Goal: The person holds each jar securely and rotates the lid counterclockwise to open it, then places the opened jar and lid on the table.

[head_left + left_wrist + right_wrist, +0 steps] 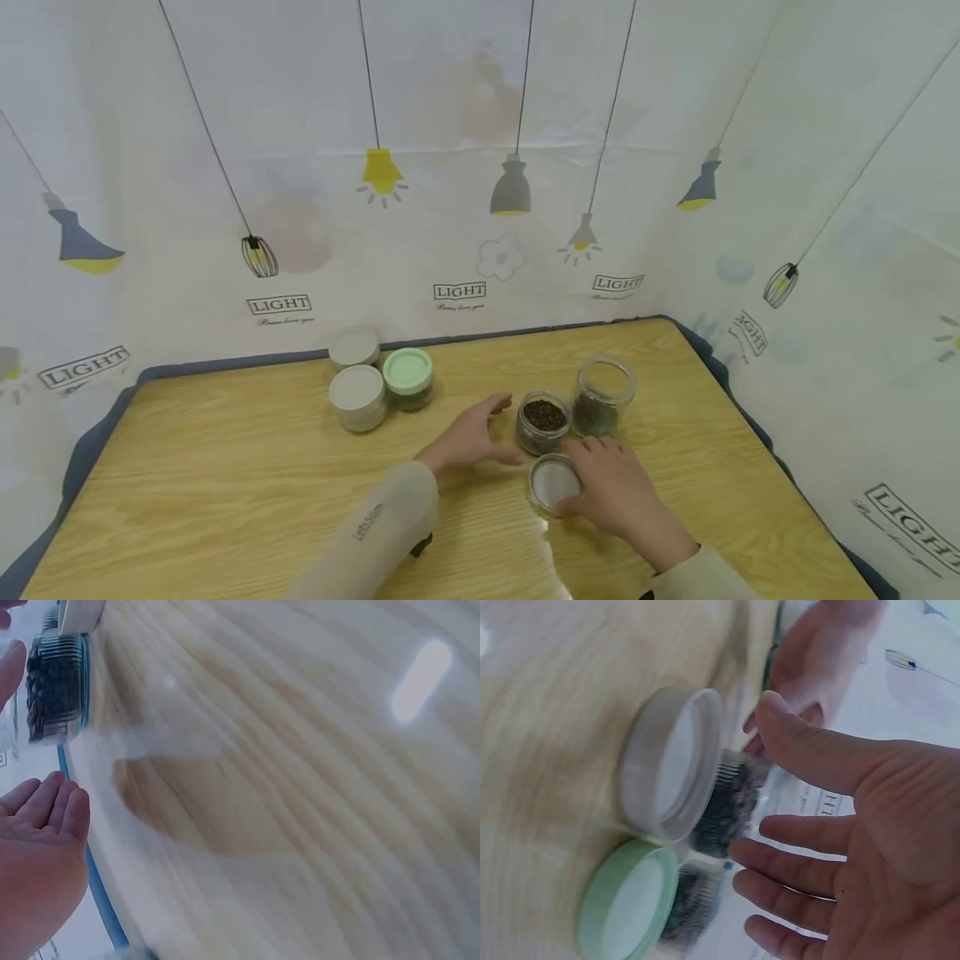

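Note:
Beside a small open glass jar of dark brown granules (545,417) my left hand (468,437) is spread, thumb and fingers apart. It holds nothing. My right hand (611,487) is at an upturned white lid (555,483) in front of that jar. In the right wrist view, the right hand's fingers (787,866) are extended, clear of the white lid (667,765). An upturned green lid (626,904) lies beside it; in the head view the right hand hides this one. A taller open jar with dark contents (596,408) stands directly right of the small jar.
At the back left stand two white-lidded jars (358,400) and a green-lidded jar (408,379), close together. The wooden table (225,467) meets a printed curtain (450,233) along its back edge and right side.

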{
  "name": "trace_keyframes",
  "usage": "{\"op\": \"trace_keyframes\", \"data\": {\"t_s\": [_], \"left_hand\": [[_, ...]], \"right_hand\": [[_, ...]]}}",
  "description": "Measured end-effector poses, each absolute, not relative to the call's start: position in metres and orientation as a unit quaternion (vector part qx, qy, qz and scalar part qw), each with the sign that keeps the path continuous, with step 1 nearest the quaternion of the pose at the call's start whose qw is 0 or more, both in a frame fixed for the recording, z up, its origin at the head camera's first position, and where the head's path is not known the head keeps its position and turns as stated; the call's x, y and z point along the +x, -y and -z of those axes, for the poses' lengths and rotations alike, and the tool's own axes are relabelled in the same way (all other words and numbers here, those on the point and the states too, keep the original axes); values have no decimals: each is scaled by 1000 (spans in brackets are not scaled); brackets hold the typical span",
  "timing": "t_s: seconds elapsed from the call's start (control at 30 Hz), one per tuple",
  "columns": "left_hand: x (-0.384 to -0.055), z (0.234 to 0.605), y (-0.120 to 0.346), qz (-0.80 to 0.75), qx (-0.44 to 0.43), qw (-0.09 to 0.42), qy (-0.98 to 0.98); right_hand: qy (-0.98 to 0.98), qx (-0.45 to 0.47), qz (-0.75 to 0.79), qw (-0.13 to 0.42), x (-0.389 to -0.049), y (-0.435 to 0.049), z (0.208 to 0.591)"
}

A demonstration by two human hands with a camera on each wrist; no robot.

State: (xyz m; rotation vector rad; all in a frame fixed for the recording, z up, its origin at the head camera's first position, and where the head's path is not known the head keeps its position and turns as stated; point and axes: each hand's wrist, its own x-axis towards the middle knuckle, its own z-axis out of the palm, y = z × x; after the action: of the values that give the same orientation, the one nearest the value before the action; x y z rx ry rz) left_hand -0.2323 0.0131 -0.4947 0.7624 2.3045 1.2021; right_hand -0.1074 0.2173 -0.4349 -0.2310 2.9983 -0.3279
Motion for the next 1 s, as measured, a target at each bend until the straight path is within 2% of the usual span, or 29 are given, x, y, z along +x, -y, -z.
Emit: {"op": "trace_keyframes", "data": {"t_s": [0.23, 0.4, 0.7, 1.0], "left_hand": [[-228, 490, 23, -423, 261, 235, -835], [-223, 483, 46, -411, 272, 257, -831], [-213, 473, 89, -397, 301, 285, -819], [-202, 461, 139, -398, 274, 301, -822]], "right_hand": [[-986, -100, 118, 58, -111, -202, 420], [-981, -113, 138, 81, -118, -184, 415], [-971, -133, 164, 115, -132, -158, 420], [-959, -163, 174, 151, -143, -139, 426]]}}
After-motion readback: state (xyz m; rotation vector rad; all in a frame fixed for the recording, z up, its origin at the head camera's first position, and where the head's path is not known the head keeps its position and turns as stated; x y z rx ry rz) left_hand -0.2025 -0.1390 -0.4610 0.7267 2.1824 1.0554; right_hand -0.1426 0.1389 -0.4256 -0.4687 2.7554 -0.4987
